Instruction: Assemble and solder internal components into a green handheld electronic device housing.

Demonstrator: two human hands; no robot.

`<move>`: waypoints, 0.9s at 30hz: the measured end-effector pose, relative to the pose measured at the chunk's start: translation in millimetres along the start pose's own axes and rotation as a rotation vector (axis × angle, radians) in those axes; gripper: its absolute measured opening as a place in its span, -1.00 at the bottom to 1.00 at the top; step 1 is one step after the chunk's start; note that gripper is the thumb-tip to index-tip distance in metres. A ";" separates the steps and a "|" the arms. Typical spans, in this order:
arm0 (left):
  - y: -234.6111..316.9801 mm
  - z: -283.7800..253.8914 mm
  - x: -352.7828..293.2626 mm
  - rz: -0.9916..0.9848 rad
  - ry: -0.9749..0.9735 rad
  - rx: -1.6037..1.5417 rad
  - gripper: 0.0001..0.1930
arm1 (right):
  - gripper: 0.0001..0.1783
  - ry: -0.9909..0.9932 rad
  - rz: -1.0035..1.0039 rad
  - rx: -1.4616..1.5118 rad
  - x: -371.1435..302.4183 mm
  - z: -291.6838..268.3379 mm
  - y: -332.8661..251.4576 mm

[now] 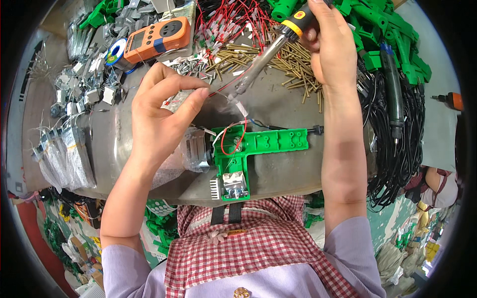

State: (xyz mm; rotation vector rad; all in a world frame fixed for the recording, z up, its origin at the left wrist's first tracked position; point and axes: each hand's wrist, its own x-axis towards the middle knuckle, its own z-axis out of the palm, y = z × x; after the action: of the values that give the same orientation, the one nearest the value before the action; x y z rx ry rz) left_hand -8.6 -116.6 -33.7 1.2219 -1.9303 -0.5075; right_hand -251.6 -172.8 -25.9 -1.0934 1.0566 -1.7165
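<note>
My right hand (337, 49) is wrapped round the black and yellow handle of a soldering iron (268, 53), which points down and left. A little smoke hangs at its tip. My left hand (160, 107) pinches a thin wire, seemingly solder, between thumb and forefinger, its end near that tip. Just below the tip a red wire with a white sleeve (241, 109) stands up from a T-shaped green plastic housing (278, 141). In the housing's lower arm sits a metal and white switch-like part (234, 185). A black cord leaves its right end.
Brass screws (243, 55), silver screws (195, 67) and red wires (231, 22) lie at the back. An orange meter (158, 39) and a solder spool (117, 52) stand back left. On the right are black cords (397, 159), an electric screwdriver (392, 94) and green housings (402, 44).
</note>
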 end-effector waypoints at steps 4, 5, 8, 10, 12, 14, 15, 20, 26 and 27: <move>3.0 -7.5 0.0 0.059 -0.094 -0.050 -0.89 | -0.77 -0.019 0.069 0.010 -2.2 -2.7 -6.4; 4.5 -9.3 -0.5 0.064 -0.140 -0.059 -0.89 | -0.77 -0.070 0.112 0.003 -3.6 0.2 -5.2; 6.0 -12.4 -1.0 0.086 -0.191 -0.051 -0.89 | -0.78 -0.140 0.143 0.019 -6.0 8.8 1.2; 6.0 -13.8 -1.6 0.079 -0.200 -0.045 -0.89 | -0.78 -0.179 0.122 0.038 -7.8 11.7 2.2; 6.3 -14.2 -2.4 0.071 -0.207 -0.040 -0.89 | -0.78 -0.176 0.137 0.023 -7.9 12.5 3.5; 7.6 -14.1 -3.8 0.066 -0.213 -0.033 -0.89 | -0.78 -0.160 0.127 -0.005 -8.3 14.4 3.7; 8.3 -14.2 -4.3 0.066 -0.210 -0.031 -0.89 | -0.78 -0.163 0.125 -0.004 -8.5 14.9 3.5; 8.2 -12.7 -5.2 0.048 -0.202 0.006 -0.89 | -0.78 -0.158 0.132 -0.009 -9.1 13.1 4.5; 7.9 -11.9 -5.4 0.052 -0.199 0.013 -0.89 | -0.79 -0.145 0.121 -0.010 -8.6 13.3 3.9; 8.0 -11.9 -5.5 0.044 -0.204 0.002 -0.89 | -0.79 -0.147 0.122 -0.010 -8.6 13.1 4.4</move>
State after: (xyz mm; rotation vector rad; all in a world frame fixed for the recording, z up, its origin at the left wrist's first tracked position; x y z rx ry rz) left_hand -2.6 -107.2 -23.2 1.1636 -2.1235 -0.6279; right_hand -235.9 -168.9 -28.6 -1.1204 1.0183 -1.5129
